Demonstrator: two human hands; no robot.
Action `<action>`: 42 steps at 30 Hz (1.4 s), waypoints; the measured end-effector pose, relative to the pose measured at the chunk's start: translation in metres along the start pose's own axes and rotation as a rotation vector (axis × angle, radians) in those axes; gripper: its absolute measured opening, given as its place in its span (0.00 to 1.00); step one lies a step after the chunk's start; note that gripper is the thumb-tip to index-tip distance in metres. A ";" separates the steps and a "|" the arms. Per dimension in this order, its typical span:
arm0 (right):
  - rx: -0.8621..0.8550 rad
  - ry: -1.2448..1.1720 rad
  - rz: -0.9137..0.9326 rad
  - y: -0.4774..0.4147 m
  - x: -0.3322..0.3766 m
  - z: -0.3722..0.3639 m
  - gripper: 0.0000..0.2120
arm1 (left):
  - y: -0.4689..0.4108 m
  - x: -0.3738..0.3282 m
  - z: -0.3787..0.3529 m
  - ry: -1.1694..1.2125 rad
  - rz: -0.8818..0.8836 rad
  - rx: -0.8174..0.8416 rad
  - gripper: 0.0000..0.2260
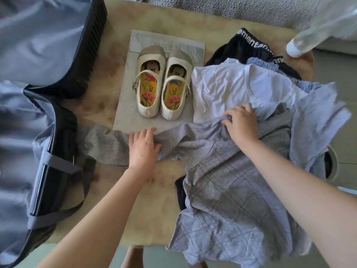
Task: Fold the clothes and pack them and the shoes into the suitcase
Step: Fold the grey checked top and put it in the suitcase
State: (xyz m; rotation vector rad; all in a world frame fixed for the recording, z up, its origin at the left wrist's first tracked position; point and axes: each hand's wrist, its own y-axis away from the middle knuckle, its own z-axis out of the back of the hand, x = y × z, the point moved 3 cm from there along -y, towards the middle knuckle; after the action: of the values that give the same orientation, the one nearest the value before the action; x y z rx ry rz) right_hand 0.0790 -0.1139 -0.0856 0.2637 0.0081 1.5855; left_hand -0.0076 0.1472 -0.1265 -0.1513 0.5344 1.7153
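Grey checked shirt (pixel 222 190) lies beside open blue-lined suitcase (pixel 92 45).
Left hand (pixel 144 146) flat on sleeve (pixel 108 144), right hand (pixel 240 124) pinching cloth; two cream shoes (pixel 147 88).

We note beige marbled table (pixel 154 190) filling middle of view, brownish blotches toward 9 o'clock. Flat grey paper sheet (pixel 125 120) lying on table, just off centre toward 11 o'clock, faint print along far edge. Grey textured sofa (pixel 231 10) at 12 o'clock, behind table. Pale greenish floor (pixel 343 132) at 3 o'clock. White translucent thing (pixel 318 29) at 1 o'clock; we cannot tell what.
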 end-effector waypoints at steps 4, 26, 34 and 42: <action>-0.242 -0.037 0.046 -0.017 0.016 0.025 0.06 | -0.011 0.009 0.014 0.061 0.099 -0.080 0.10; -0.326 -0.346 0.135 -0.073 0.127 0.042 0.09 | -0.011 0.044 0.096 0.308 0.525 -0.526 0.11; -0.101 -0.196 0.110 -0.088 0.168 0.023 0.11 | -0.025 0.071 0.102 0.213 0.561 -0.465 0.14; 0.019 -0.376 0.219 -0.045 0.123 0.005 0.27 | 0.021 0.027 0.063 0.208 0.304 -0.468 0.15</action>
State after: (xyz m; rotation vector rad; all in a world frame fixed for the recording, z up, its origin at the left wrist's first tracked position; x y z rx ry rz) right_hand 0.1231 0.0078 -0.0680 0.5912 -0.3061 1.7312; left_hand -0.0213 0.1957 -0.0757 -0.6137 0.3069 2.1168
